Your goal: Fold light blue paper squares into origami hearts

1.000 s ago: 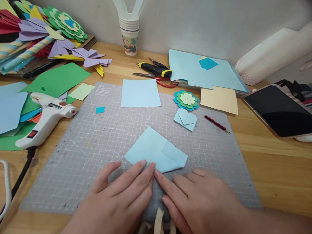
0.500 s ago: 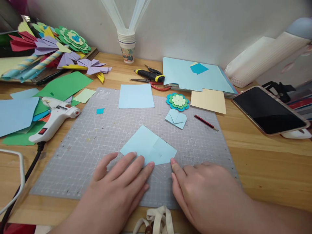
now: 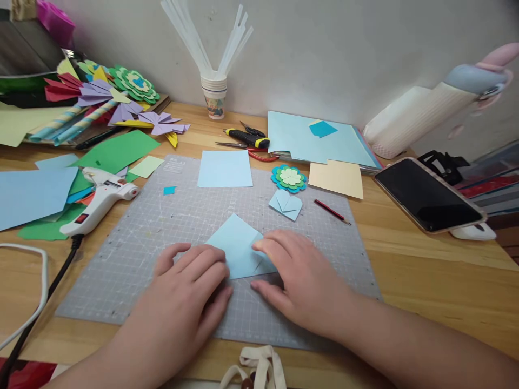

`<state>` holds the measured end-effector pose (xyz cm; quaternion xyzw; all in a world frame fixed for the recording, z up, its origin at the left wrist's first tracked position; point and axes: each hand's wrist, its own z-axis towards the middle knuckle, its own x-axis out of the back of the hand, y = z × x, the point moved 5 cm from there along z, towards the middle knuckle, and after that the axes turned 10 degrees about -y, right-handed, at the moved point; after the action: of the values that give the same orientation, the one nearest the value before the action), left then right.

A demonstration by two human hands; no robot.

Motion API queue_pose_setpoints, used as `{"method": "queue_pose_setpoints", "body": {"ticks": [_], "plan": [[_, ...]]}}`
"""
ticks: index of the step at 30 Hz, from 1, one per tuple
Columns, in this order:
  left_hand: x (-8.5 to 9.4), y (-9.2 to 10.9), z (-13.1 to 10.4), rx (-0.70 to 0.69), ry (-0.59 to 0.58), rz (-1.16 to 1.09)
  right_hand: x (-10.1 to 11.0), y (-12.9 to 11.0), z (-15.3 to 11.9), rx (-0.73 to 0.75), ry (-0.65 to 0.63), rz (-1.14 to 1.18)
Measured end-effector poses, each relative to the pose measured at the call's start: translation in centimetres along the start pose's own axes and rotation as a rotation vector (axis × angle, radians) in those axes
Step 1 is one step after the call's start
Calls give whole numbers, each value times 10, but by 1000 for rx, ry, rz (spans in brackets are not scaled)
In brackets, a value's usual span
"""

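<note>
A light blue folded paper point(image 3: 237, 243) lies on the grey cutting mat point(image 3: 170, 286), its peak pointing away from me and its straight edge toward me. My left hand point(image 3: 194, 281) rests on the paper's left part, fingers bent and loosely apart, thumb at the near side. Over the right part is my right hand point(image 3: 295, 270), with thumb and forefinger apart; it covers the right corner. A short crease or flap line shows beside the right fingers. Behind the paper lie a folded blue paper heart point(image 3: 286, 203) and a layered paper flower point(image 3: 288, 178).
A flat blue square point(image 3: 225, 168), a beige sheet point(image 3: 336, 179) and a pencil point(image 3: 332, 211) lie farther back. At left is a corded glue gun point(image 3: 99, 200) near green sheets. A utility knife point(image 3: 246, 138), paper cups point(image 3: 214, 97) and a phone point(image 3: 430, 194) stand or lie around.
My right hand has moved from the near right corner up onto the paper's right part, its thumb and forefinger now apart. My left hand has shifted slightly left. The camera view has tilted.
</note>
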<state>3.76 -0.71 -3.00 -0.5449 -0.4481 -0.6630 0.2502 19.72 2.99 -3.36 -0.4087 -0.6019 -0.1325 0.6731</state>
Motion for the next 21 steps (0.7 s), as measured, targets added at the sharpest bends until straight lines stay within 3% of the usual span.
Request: {"method": "queue_pose_setpoints", "body": {"ticks": [7,12,14,17,18,19,21], "plan": [[-2,0,6,17,-35,-18,-11,9,6,-70,-44,493],[13,6,4,-88,181,-42,-10,14,5,-125,-61,861],[20,9,0,-128,258,-52,-2,13,3,-97,41,841],[31,14,-6,-143,388,28,22,8,-10,9,366,685],[35,16,-8,-145,436,69,26,5,-14,31,405,692],[38,18,-10,-147,481,113,25,2,-16,40,357,754],[41,21,-13,-138,538,177,8,-4,-15,-56,15,995]]}}
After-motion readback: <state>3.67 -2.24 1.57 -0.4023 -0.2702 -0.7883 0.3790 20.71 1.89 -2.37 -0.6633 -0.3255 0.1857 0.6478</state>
